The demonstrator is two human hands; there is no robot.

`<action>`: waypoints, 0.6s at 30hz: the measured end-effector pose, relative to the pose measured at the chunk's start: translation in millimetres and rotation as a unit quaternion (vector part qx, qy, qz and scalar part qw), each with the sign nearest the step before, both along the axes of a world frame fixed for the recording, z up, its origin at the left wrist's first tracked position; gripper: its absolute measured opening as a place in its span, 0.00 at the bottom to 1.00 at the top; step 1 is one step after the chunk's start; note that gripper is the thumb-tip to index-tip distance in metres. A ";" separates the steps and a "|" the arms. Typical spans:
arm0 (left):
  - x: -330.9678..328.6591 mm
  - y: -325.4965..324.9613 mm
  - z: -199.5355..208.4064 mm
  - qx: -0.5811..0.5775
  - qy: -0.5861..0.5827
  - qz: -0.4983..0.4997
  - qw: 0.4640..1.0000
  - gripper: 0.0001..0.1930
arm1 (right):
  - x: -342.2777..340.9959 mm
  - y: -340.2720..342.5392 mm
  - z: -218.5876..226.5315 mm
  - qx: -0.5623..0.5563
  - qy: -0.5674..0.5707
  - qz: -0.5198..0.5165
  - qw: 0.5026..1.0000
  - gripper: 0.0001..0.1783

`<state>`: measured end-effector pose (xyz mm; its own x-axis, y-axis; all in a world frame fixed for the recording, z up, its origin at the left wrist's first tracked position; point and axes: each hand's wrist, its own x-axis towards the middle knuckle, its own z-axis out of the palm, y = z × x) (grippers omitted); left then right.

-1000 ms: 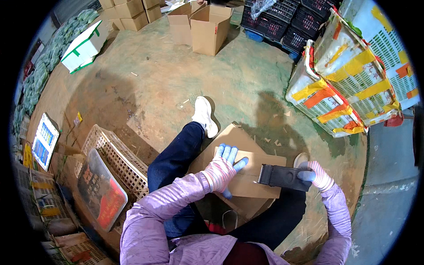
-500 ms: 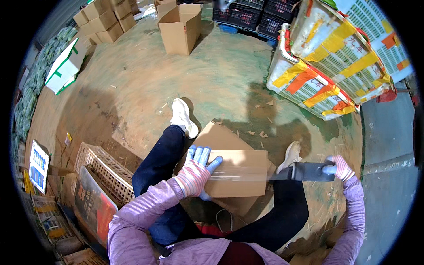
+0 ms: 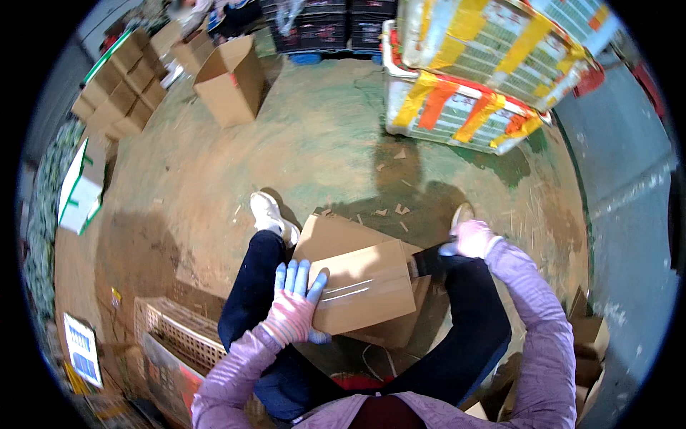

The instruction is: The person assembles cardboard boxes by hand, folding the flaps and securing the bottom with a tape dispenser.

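A small closed cardboard box [image 3: 379, 304] lies between my legs, on top of a larger piece of cardboard [image 3: 332, 234]. Clear tape [image 3: 350, 288] runs across its upper face and catches the light. My left hand [image 3: 293, 304], in a striped glove with blue fingertips, rests spread on the box's left end. At the right end, my gloved right hand [image 3: 471, 239] grips a black tape dispenser [image 3: 429, 262], its front against the box's edge. The fingers partly hide the dispenser's handle.
An open carton [image 3: 239, 89] stands at the far left near stacked cartons [image 3: 132, 93]. Taped white crates [image 3: 464, 107] rise at the far right, beside black crates [image 3: 314, 32]. A beige plastic basket [image 3: 196, 332] sits by my left leg. Cardboard scraps [image 3: 400, 209] litter the floor.
My right hand has brought the tape dispenser leftward from beyond my knee to the box's right end. The box has tilted slightly. My left hand stays on it while the view has shifted.
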<state>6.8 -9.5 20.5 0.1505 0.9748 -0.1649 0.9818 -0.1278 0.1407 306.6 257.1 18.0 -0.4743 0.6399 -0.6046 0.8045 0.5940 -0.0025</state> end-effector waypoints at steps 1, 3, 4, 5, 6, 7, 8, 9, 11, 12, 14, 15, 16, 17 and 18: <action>0.1 -1.4 0.3 -0.011 0.025 -0.030 0.999 0.54 | -10.0 -2.0 -10.0 -0.002 0.013 -0.002 1.000 0.32; 1.3 -1.9 -2.7 -0.024 0.020 -0.127 0.991 0.52 | -35.0 -3.9 -29.9 -0.003 -0.029 0.031 0.999 0.32; 2.8 3.9 -3.8 -0.045 0.030 -0.176 0.983 0.46 | -35.1 -2.0 -34.0 -0.023 -0.026 0.013 0.999 0.33; 4.8 6.6 -4.4 -0.052 0.030 -0.189 0.980 0.44 | -48.8 -6.1 -20.1 -0.047 -0.022 0.006 0.999 0.33; 9.9 11.5 -5.3 -0.056 0.028 -0.202 0.977 0.42 | -51.6 -9.5 -14.3 -0.051 -0.014 -0.005 0.999 0.33; 16.1 16.9 -6.0 -0.061 0.027 -0.215 0.974 0.41 | -53.2 -12.3 -10.4 -0.056 -0.007 -0.014 0.998 0.33; 25.3 26.3 -5.3 -0.054 0.012 -0.235 0.970 0.38 | -53.0 -13.3 -6.9 -0.057 0.000 -0.025 0.998 0.33; 36.3 38.1 -7.0 -0.044 -0.011 -0.243 0.969 0.38 | -53.5 -14.3 -5.5 -0.059 -0.001 -0.033 0.998 0.33; 61.7 63.4 -14.5 -0.026 -0.057 -0.259 0.964 0.38 | -52.4 -16.8 -4.4 -0.066 -0.004 -0.050 0.997 0.33; 74.2 74.3 -19.9 0.007 -0.066 -0.258 0.964 0.36 | -50.7 -17.9 -5.8 -0.060 0.009 -0.053 0.997 0.34; 99.0 96.2 -29.2 0.072 -0.086 -0.258 0.960 0.33 | -50.3 -17.7 -5.8 -0.062 0.005 -0.071 0.996 0.33; 110.2 107.8 -20.8 0.002 -0.054 -0.267 0.962 0.30 | -50.0 -17.1 -6.2 -0.063 0.004 -0.080 0.995 0.32; 120.9 118.4 -10.3 -0.067 -0.021 -0.274 0.959 0.28 | -47.8 -16.4 -8.3 -0.058 0.026 -0.102 0.993 0.32; 130.9 125.7 -3.5 -0.135 0.015 -0.282 0.950 0.26 | -39.3 -11.8 -15.5 -0.077 0.048 -0.148 0.985 0.32; 137.2 128.1 -10.2 -0.109 0.029 -0.290 0.950 0.23 | -27.9 -6.5 -32.7 -0.099 0.071 -0.193 0.974 0.33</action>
<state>144.0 118.6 10.3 0.6371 0.6717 -0.3781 0.7615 -0.6244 0.1739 278.7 250.6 -14.7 -0.3094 0.6654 -0.6794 0.9509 0.2239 -0.2137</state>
